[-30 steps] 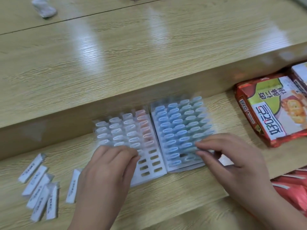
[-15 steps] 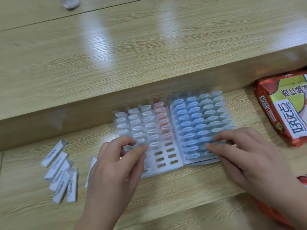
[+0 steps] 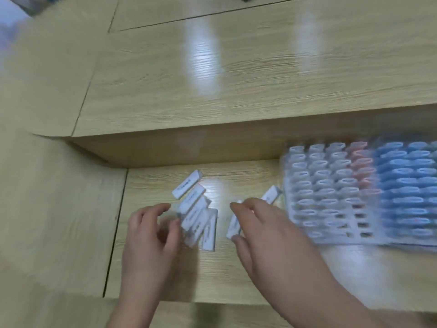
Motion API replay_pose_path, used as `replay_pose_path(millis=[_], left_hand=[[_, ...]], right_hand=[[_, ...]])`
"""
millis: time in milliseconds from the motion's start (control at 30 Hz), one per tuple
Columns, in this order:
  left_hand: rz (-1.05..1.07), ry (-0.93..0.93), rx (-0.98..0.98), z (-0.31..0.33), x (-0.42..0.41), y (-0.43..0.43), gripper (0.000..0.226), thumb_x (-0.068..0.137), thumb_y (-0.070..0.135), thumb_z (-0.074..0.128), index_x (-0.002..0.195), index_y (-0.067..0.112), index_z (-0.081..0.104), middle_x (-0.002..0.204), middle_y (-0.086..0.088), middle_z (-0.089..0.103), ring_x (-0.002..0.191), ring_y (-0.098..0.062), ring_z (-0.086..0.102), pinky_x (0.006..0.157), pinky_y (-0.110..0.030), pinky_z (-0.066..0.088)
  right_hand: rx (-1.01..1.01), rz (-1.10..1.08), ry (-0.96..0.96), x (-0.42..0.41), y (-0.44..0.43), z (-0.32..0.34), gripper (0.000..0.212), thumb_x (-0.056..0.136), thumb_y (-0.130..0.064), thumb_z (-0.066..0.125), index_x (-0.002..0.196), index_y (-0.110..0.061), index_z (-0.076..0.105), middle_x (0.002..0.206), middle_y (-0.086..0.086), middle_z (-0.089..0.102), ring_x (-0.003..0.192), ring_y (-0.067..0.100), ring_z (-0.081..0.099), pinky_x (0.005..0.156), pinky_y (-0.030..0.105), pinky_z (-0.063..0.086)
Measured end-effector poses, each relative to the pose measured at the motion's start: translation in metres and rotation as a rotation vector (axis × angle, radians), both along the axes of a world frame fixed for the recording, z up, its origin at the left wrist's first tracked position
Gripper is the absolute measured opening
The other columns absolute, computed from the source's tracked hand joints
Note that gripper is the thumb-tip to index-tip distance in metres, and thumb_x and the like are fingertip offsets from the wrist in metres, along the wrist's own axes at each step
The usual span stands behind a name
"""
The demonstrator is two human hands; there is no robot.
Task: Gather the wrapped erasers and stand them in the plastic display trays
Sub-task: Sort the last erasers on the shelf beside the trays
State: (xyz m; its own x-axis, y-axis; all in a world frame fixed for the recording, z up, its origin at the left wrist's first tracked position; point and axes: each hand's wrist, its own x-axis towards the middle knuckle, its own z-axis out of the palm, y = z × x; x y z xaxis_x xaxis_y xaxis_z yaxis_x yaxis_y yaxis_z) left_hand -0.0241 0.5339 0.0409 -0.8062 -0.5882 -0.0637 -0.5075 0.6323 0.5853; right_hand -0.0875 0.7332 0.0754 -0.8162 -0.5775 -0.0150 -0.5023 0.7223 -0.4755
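Two levels of a pale wooden desk [image 3: 260,79] fill most of what we see: a broad upper top at the back and a lower shelf [image 3: 165,275] in front of it, where all the work lies. Against the step on the right we find the two plastic display trays side by side and touching. The left tray [image 3: 354,233] holds rows of upright white erasers [image 3: 319,183] with one column of pink erasers [image 3: 359,162] along its right edge, and a few slots at its near right corner show bare. The right tray [image 3: 402,242], partly cut off by the frame edge, is packed with blue erasers [image 3: 409,181]. Both hands are well left of the trays. The right hand [image 3: 264,233] pinches a wrapped eraser [image 3: 233,224] lengthwise between forefinger and thumb, low over the shelf. The left hand [image 3: 151,233] is curved, its thumb against the near edge of a loose heap of wrapped erasers [image 3: 196,216] lying flat on the shelf; through the blur we cannot tell whether it grips any of them. One more lone eraser [image 3: 270,194] lies just beside the left tray's edge.
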Motion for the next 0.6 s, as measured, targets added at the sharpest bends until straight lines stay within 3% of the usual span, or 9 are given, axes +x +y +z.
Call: replay_pose_path(millis=[133,300,467,600], left_hand=[[-0.047,-0.076,0.055,0.002,-0.015,-0.009,0.045,0.088,0.039,0.066,0.131,0.033,0.052,0.126,0.009,0.043,0.079,0.007,0.054,0.076,-0.033,0.048],[-0.151,-0.126,0.028,-0.011,-0.031,-0.012,0.041,0.085,0.048,0.063,0.123,0.034,0.058,0.117,0.011,0.045,0.086,-0.007,0.062,0.074,-0.038,0.055],[-0.149,-0.115,-0.126,-0.018,-0.049,-0.009,0.027,0.089,0.046,0.061,0.111,0.032,0.067,0.101,0.007,0.052,0.096,-0.018,0.056,0.067,-0.034,0.049],[-0.162,-0.111,-0.090,-0.018,-0.062,-0.009,0.016,0.088,0.036,0.066,0.102,0.029,0.067,0.098,0.009,0.056,0.096,-0.016,0.056,0.070,-0.035,0.049]], right_hand=[[0.274,-0.096,-0.104,-0.015,-0.030,-0.012,0.069,0.093,-0.052,0.053,0.146,-0.020,0.022,0.138,0.003,0.033,0.122,0.023,0.042,0.090,0.032,0.048],[0.341,-0.165,-0.136,-0.027,-0.033,-0.022,0.055,0.088,-0.056,0.057,0.128,-0.021,0.043,0.120,-0.001,0.044,0.114,0.019,0.045,0.084,0.029,0.045],[0.271,-0.207,-0.193,-0.037,-0.038,-0.024,0.053,0.084,-0.053,0.064,0.124,-0.027,0.041,0.119,-0.007,0.044,0.117,0.015,0.045,0.078,0.028,0.044],[0.083,-0.264,-0.295,-0.045,-0.041,-0.024,0.034,0.083,-0.035,0.064,0.106,-0.034,0.040,0.099,-0.012,0.053,0.094,0.012,0.054,0.068,0.032,0.047]])
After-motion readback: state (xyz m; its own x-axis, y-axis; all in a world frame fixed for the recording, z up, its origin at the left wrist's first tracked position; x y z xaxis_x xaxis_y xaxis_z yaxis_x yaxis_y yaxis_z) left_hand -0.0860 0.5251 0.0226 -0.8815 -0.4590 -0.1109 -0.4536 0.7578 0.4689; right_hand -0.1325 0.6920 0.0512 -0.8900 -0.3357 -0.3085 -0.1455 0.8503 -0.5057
